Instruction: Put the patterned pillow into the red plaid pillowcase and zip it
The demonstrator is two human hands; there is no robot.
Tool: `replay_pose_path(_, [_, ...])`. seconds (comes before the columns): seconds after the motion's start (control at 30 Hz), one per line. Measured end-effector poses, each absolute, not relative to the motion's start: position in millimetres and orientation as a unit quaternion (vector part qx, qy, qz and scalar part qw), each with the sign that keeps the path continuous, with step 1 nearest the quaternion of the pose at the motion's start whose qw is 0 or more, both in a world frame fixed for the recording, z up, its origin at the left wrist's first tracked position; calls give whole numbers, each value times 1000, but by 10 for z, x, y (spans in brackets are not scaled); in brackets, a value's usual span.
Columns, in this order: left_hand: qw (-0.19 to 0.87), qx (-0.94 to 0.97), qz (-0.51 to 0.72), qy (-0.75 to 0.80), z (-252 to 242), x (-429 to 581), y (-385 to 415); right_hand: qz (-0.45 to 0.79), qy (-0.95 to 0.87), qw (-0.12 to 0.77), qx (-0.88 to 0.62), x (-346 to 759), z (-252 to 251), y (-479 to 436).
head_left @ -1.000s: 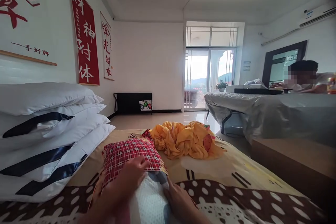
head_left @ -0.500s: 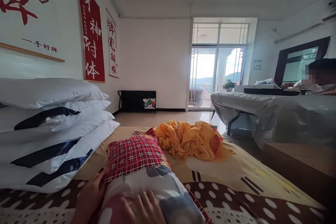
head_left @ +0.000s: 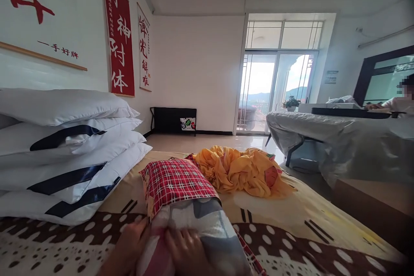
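In the head view, a red plaid pillowcase (head_left: 181,182) covers the far part of a grey, white and pink patterned pillow (head_left: 213,233) on the bed. At the near left, my left hand (head_left: 131,241) is closed on the pillowcase's open edge; its fingertips are partly hidden. My right hand (head_left: 187,246) lies on the pillow's top, fingers bent and gripping its surface near the pink patch. Beyond the plaid part lies a crumpled yellow-orange cloth (head_left: 242,170).
White pillows (head_left: 74,146) with dark stripes are stacked at the left on a patterned bed sheet (head_left: 274,207). A plastic-covered table (head_left: 291,125) stands at the right, where a person sits. A brown box-like piece (head_left: 371,202) is at the bed's right side.
The view has swung slightly left. The pillowcase's near edge now stands out raised across the pillow. My left hand has closed on that edge, and my right fingers have bent into the pillow.
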State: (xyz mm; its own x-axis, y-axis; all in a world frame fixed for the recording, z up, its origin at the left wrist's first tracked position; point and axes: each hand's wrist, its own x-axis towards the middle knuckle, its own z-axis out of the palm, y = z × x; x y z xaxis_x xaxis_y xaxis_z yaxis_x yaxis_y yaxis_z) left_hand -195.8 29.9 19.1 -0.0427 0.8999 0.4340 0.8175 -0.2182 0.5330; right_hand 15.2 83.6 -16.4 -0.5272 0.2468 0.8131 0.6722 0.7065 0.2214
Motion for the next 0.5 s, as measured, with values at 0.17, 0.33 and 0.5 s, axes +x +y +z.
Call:
replay_pose_path(0.17, [102,716,282,630,188,-2009,284,-206,-850,331,-355,222,127,1051])
replay_pose_path(0.33, [92,660,142,732,41,-2230,337,-236,-865,351,-269,201,-192,836])
replay_pose_path(0.5, [111,677,324,651,155,-2280,254,-121,-930,282,-203,637,-111,678])
